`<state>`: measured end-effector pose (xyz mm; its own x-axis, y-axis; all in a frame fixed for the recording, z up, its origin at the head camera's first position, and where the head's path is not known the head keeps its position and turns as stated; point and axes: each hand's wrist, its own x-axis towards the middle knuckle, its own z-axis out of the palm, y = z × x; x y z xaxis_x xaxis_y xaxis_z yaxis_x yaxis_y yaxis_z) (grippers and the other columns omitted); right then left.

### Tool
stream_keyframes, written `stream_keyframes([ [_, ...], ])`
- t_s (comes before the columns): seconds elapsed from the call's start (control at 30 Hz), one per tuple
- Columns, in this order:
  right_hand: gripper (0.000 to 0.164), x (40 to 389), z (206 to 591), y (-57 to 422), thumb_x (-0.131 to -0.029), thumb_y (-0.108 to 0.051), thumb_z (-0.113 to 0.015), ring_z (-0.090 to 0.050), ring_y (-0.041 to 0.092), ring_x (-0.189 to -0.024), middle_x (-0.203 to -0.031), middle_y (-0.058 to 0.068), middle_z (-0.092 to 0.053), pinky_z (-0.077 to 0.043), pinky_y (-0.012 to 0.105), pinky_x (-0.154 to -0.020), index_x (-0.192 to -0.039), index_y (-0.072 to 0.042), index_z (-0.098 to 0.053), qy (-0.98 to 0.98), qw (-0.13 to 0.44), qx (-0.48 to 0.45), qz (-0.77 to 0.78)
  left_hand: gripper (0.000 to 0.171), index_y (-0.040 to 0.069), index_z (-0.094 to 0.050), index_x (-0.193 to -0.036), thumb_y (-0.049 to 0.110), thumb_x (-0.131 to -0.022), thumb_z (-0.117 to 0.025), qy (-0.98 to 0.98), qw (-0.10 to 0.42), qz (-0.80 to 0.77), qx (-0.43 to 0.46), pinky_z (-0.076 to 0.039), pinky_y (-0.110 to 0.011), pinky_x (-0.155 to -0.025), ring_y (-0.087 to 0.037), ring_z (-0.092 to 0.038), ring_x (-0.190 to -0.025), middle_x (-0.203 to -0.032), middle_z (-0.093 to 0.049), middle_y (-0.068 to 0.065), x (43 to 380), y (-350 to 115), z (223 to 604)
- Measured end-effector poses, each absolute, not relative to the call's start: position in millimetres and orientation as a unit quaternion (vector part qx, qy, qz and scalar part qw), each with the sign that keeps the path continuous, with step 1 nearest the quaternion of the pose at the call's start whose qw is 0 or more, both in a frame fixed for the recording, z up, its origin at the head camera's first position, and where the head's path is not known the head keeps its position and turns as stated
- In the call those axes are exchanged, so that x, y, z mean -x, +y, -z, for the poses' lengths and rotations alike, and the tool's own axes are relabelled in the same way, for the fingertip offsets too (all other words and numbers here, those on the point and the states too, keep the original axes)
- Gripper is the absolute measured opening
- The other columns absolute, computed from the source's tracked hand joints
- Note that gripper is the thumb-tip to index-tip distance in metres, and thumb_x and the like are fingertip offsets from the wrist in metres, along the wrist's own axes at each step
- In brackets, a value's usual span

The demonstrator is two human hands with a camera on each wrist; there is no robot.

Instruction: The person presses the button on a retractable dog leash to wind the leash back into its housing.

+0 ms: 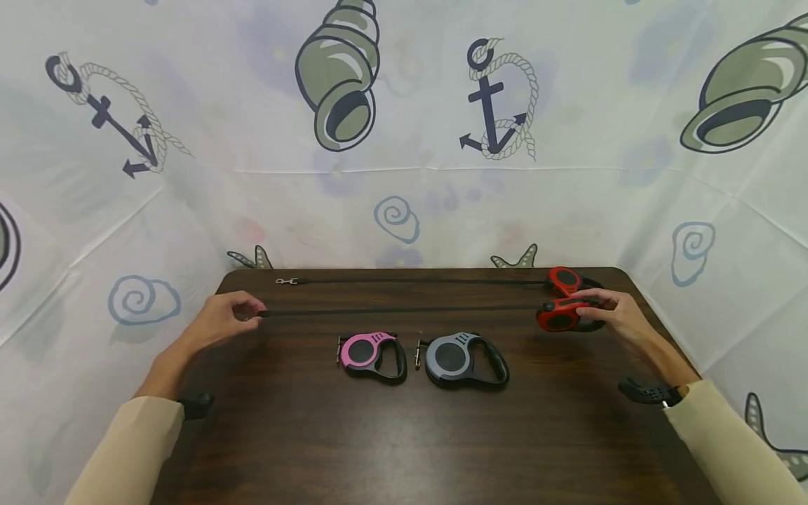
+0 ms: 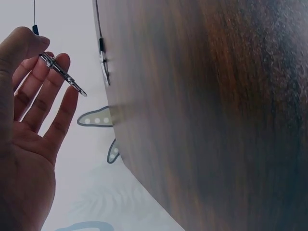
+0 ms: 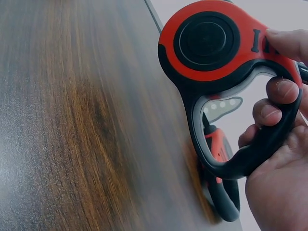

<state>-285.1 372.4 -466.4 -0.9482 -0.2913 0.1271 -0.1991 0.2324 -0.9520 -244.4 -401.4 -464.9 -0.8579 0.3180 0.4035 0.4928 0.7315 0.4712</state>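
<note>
Beyond the grey leash (image 1: 451,356), we see the right hand (image 1: 617,317), fingers (image 3: 282,91) wrapped round a red leash (image 1: 558,320); the left hand (image 1: 224,321) pinches its cord (image 1: 404,309). If that slipped, it might snap back.

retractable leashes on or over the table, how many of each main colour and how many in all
Red-and-black plastic retractable leashes with loop handles: 2
Pink-and-black plastic retractable leash with loop handle: 1
Grey-and-black plastic retractable leash with loop handle: 1
Total: 4
</note>
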Motion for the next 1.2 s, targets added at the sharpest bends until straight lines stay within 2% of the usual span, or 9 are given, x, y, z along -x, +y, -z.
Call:
stream_keyframes([
  [0.17,0.033,284,467,373,-0.101,-0.001,-0.068,-0.068,0.010,-0.085,-0.105,-0.009,-0.079,-0.054,0.026,-0.078,-0.134,0.005,-0.067,0.791,0.039,0.163,0.588,0.022,0.001,-0.078,-0.094,-0.009,-0.076,-0.086,-0.912,0.166,0.291,0.236,-0.049,-0.007,-0.074,-0.006,-0.069,-0.080,-0.090,-0.078,-0.010,246,-397,464],
  [0.23,0.031,283,467,372,-0.101,-0.003,-0.069,-0.063,0.010,-0.075,-0.095,-0.012,-0.076,-0.052,0.027,-0.068,-0.133,0.000,-0.070,0.796,0.041,0.158,0.583,0.022,0.002,-0.078,-0.093,-0.009,-0.075,-0.085,-0.909,0.171,0.294,0.240,-0.049,-0.007,-0.074,-0.006,-0.069,-0.079,-0.089,-0.078,-0.009,246,-396,464],
  [0.33,0.028,282,467,371,-0.101,-0.007,-0.070,-0.041,0.013,-0.054,-0.070,-0.016,-0.062,-0.035,0.036,-0.050,-0.130,-0.008,-0.073,0.807,0.045,0.145,0.570,0.023,0.001,-0.077,-0.093,-0.010,-0.075,-0.085,-0.905,0.170,0.302,0.246,-0.050,-0.007,-0.074,-0.006,-0.069,-0.079,-0.089,-0.077,-0.011,246,-393,463],
  [0.43,0.026,281,467,368,-0.101,-0.010,-0.072,-0.018,0.022,-0.051,-0.059,-0.013,-0.042,-0.021,0.043,-0.046,-0.127,-0.011,-0.074,0.815,0.049,0.136,0.561,0.024,0.001,-0.077,-0.094,-0.011,-0.075,-0.086,-0.905,0.167,0.303,0.249,-0.052,-0.010,-0.074,-0.008,-0.069,-0.079,-0.089,-0.077,-0.010,245,-390,462],
  [0.63,0.029,280,464,362,-0.100,-0.011,-0.073,-0.021,0.021,-0.050,-0.059,-0.010,-0.036,-0.024,0.038,-0.044,-0.128,-0.004,-0.071,0.826,0.042,0.133,0.546,0.024,0.001,-0.077,-0.096,-0.010,-0.076,-0.086,-0.909,0.160,0.297,0.245,-0.053,-0.011,-0.075,-0.009,-0.069,-0.080,-0.091,-0.077,-0.011,243,-386,459],
  [0.8,0.028,280,463,357,-0.101,-0.010,-0.072,-0.017,0.024,-0.052,-0.062,-0.013,-0.040,-0.022,0.041,-0.045,-0.127,-0.002,-0.071,0.815,0.046,0.137,0.561,0.024,0.001,-0.077,-0.096,-0.010,-0.077,-0.085,-0.912,0.151,0.296,0.240,-0.054,-0.015,-0.074,-0.012,-0.069,-0.080,-0.091,-0.077,-0.012,242,-383,457],
  [1.03,0.030,280,461,351,-0.100,-0.012,-0.073,-0.026,0.021,-0.055,-0.082,-0.009,-0.061,-0.025,0.043,-0.050,-0.128,0.000,-0.071,0.816,0.040,0.141,0.559,0.024,0.002,-0.077,-0.097,-0.009,-0.077,-0.086,-0.916,0.148,0.285,0.242,-0.058,-0.023,-0.073,-0.013,-0.070,-0.080,-0.091,-0.077,-0.007,243,-382,458],
  [1.1,0.029,279,460,349,-0.100,-0.011,-0.073,-0.025,0.023,-0.054,-0.079,-0.007,-0.061,-0.024,0.044,-0.050,-0.127,0.000,-0.071,0.814,0.041,0.141,0.562,0.024,0.002,-0.077,-0.097,-0.009,-0.077,-0.086,-0.916,0.147,0.284,0.244,-0.058,-0.022,-0.073,-0.013,-0.070,-0.080,-0.091,-0.077,-0.007,243,-382,458],
  [1.2,0.027,278,458,347,-0.100,-0.011,-0.073,-0.023,0.021,-0.051,-0.067,-0.003,-0.052,-0.025,0.042,-0.046,-0.126,-0.002,-0.071,0.814,0.042,0.145,0.561,0.024,0.002,-0.077,-0.096,-0.009,-0.077,-0.085,-0.912,0.150,0.288,0.249,-0.058,-0.022,-0.072,-0.015,-0.071,-0.079,-0.091,-0.077,-0.007,243,-381,458],
])
